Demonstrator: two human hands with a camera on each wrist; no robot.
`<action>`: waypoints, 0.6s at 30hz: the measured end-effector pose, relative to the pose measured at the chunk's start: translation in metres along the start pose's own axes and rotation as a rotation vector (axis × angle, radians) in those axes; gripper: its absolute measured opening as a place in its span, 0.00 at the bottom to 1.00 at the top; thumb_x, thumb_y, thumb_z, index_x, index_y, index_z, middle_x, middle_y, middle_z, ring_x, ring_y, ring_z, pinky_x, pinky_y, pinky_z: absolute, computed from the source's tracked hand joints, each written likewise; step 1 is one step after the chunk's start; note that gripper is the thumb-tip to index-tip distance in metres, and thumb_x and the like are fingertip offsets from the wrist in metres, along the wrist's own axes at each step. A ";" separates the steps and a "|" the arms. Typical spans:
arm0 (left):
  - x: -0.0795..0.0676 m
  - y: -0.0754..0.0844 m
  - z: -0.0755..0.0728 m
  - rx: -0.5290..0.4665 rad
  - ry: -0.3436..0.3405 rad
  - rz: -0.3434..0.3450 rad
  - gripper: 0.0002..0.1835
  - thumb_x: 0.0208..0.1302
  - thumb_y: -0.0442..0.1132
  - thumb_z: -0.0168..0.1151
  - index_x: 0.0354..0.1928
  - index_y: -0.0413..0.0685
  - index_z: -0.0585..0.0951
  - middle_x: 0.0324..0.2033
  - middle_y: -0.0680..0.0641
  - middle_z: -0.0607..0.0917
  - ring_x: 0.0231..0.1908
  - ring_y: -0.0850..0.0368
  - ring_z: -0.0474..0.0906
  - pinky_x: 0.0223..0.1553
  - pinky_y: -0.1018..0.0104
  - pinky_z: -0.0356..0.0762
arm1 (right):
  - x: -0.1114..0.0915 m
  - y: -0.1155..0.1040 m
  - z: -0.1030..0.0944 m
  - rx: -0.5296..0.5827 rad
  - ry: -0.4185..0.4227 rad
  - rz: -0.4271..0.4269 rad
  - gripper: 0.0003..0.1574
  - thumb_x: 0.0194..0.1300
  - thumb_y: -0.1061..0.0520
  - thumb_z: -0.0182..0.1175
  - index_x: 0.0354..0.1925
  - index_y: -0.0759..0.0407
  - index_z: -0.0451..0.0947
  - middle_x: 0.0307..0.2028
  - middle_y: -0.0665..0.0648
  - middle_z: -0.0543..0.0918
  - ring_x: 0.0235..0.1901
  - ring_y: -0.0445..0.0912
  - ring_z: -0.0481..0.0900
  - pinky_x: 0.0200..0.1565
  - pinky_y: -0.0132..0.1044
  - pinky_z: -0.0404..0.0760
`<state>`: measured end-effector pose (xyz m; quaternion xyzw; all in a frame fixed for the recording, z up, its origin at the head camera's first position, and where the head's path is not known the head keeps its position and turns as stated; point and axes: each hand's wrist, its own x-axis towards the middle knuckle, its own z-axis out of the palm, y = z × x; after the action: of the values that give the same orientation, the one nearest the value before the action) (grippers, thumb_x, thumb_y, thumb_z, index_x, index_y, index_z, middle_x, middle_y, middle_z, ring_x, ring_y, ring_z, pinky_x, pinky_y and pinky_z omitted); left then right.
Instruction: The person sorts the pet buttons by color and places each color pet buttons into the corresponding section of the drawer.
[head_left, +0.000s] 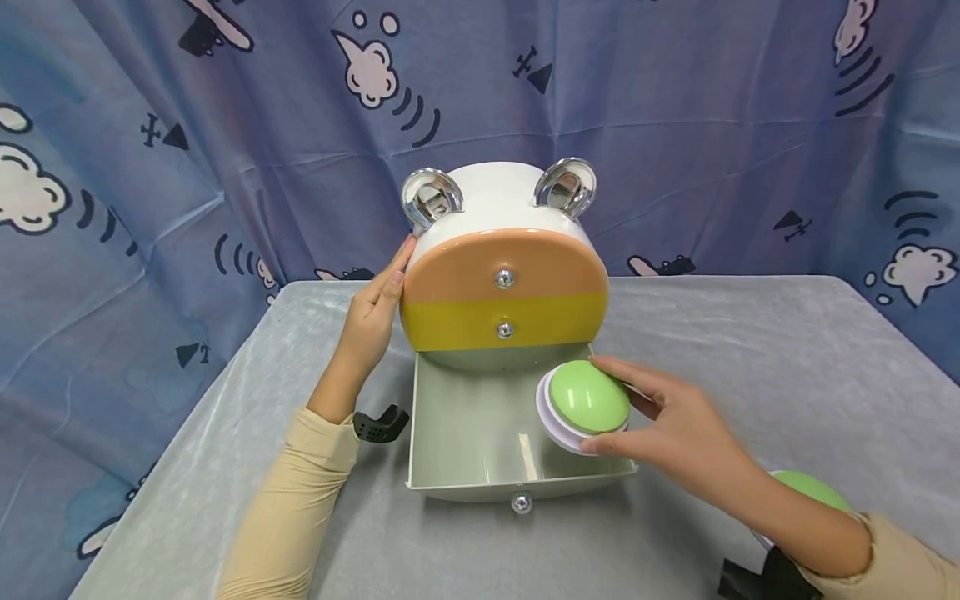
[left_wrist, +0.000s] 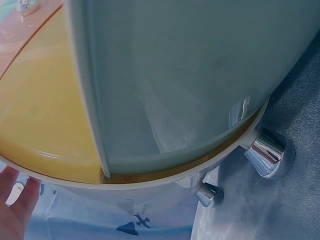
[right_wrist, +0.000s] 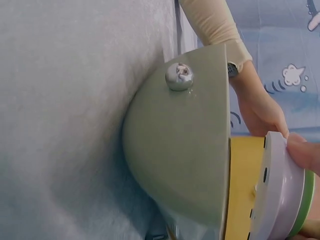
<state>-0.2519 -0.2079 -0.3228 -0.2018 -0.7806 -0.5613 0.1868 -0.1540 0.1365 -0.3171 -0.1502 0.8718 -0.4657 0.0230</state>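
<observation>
A small round cabinet [head_left: 504, 257] with orange and yellow drawer fronts and two chrome ears stands on the table. Its lowest drawer, pale green [head_left: 461, 425], is pulled out, and no contents show inside. My left hand [head_left: 372, 317] rests against the cabinet's left side, fingers straight along the white shell. With thumb and fingers on opposite edges, my right hand [head_left: 675, 417] grips a round object with a green dome and lavender base [head_left: 589, 397]. It is held tilted over the right part of the open drawer. In the right wrist view, the lavender base [right_wrist: 285, 185] shows above the drawer's rim.
A second round green-topped object [head_left: 813, 487] lies at the right, partly hidden behind my right forearm. The grey cloth-covered table [head_left: 720, 333] runs back to a blue patterned curtain [head_left: 675, 150]. Chrome feet [left_wrist: 267, 152] hold the cabinet off the table.
</observation>
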 end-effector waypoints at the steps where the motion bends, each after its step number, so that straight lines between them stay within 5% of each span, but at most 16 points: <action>1: 0.000 0.000 0.000 -0.002 0.000 0.000 0.24 0.81 0.43 0.39 0.74 0.51 0.65 0.75 0.55 0.64 0.75 0.67 0.56 0.76 0.69 0.54 | 0.002 -0.002 0.002 0.013 -0.010 -0.004 0.55 0.43 0.46 0.82 0.69 0.48 0.71 0.68 0.57 0.74 0.66 0.56 0.75 0.55 0.16 0.75; 7: -0.001 0.001 -0.001 0.007 0.010 -0.003 0.23 0.81 0.42 0.39 0.74 0.50 0.65 0.74 0.54 0.64 0.75 0.65 0.57 0.77 0.68 0.54 | 0.019 -0.011 0.017 0.082 -0.073 0.042 0.54 0.43 0.48 0.82 0.68 0.51 0.72 0.68 0.62 0.73 0.63 0.58 0.77 0.59 0.39 0.81; 18: 0.000 -0.001 0.000 0.004 0.009 0.011 0.24 0.81 0.44 0.39 0.74 0.51 0.65 0.74 0.55 0.65 0.75 0.67 0.57 0.76 0.70 0.55 | 0.047 -0.013 0.045 0.127 -0.173 0.090 0.53 0.44 0.51 0.81 0.68 0.57 0.73 0.66 0.62 0.76 0.64 0.58 0.77 0.62 0.46 0.79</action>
<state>-0.2522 -0.2088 -0.3240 -0.2033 -0.7798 -0.5595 0.1937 -0.1878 0.0805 -0.3276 -0.1486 0.8413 -0.5036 0.1286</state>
